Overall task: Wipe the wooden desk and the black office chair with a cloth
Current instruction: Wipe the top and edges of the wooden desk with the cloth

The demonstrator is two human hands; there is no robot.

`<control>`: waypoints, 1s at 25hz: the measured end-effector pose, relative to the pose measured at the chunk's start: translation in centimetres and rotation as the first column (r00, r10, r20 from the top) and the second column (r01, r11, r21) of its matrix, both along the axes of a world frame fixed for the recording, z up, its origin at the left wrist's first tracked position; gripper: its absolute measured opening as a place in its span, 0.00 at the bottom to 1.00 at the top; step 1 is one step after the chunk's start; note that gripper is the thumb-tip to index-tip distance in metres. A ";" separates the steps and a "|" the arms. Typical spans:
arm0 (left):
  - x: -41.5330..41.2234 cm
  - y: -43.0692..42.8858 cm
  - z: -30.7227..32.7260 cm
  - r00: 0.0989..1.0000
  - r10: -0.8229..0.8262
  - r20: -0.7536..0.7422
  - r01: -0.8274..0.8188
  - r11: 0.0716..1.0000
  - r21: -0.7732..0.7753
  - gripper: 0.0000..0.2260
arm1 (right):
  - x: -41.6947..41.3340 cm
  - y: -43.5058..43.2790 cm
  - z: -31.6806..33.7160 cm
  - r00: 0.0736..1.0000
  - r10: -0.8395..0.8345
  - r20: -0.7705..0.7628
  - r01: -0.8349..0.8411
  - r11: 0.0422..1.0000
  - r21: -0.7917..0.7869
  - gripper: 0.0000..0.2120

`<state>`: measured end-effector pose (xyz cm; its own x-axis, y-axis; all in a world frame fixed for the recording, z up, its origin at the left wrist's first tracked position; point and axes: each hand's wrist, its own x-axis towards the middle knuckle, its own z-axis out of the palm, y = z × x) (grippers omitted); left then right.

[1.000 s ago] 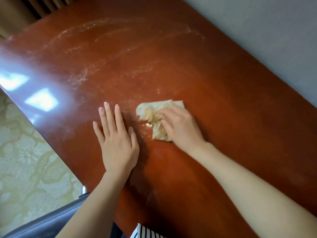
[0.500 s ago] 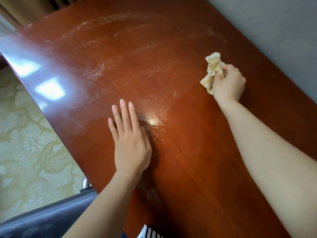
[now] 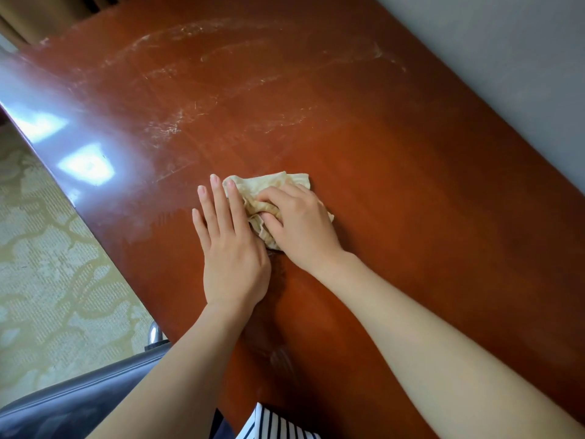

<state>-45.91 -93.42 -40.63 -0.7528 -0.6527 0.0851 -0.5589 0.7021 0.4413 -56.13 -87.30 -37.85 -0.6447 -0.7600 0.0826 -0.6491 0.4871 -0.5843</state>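
The glossy reddish-brown wooden desk [image 3: 411, 191] fills most of the view, with pale dusty streaks across its far half. A crumpled cream cloth [image 3: 269, 185] lies on the desk near the middle. My right hand [image 3: 300, 223] presses down on it, fingers curled into its folds. My left hand [image 3: 231, 245] lies flat on the desk right beside it, fingers apart, with its index finger touching the cloth's left edge. A part of the black office chair [image 3: 79, 397] shows at the bottom left, below the desk's near edge.
A grey wall [image 3: 506, 58] runs along the desk's right edge. A patterned beige carpet [image 3: 57, 264] lies left of the desk. A chrome chair part [image 3: 155, 334] sticks up by the desk edge. Brown curtains [image 3: 47, 11] hang at the top left.
My right hand has swept the cloth from the desk's right side back to the middle, up against my left hand. My left hand has stayed flat on the desk.
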 end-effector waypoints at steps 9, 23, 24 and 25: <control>-0.1 0.3 0.4 1.000 -0.003 0.012 0.003 1.000 0.024 0.31 | -6.8 1.3 -0.2 0.997 -0.052 -0.064 0.054 0.998 0.029 0.09; 0.0 0.0 0.4 0.999 -0.017 0.036 0.017 1.000 0.002 0.30 | -13.9 3.9 0.0 0.811 -0.548 -0.206 0.577 0.807 0.127 0.12; 0.0 0.0 0.5 0.999 -0.020 0.039 0.020 1.000 0.004 0.30 | -12.3 3.7 -0.1 0.859 -0.468 -0.205 0.498 0.858 0.126 0.11; -0.1 0.0 0.5 0.999 -0.022 0.043 0.021 1.000 0.003 0.30 | -10.8 3.6 -0.1 0.907 -0.375 -0.190 0.401 0.907 0.126 0.11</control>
<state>-45.96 -93.42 -40.16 -0.7696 -0.6366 0.0502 -0.5623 0.7128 0.4192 -66.89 -83.70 -37.96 -0.8795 -0.4636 0.1072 -0.4667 0.7965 -0.3844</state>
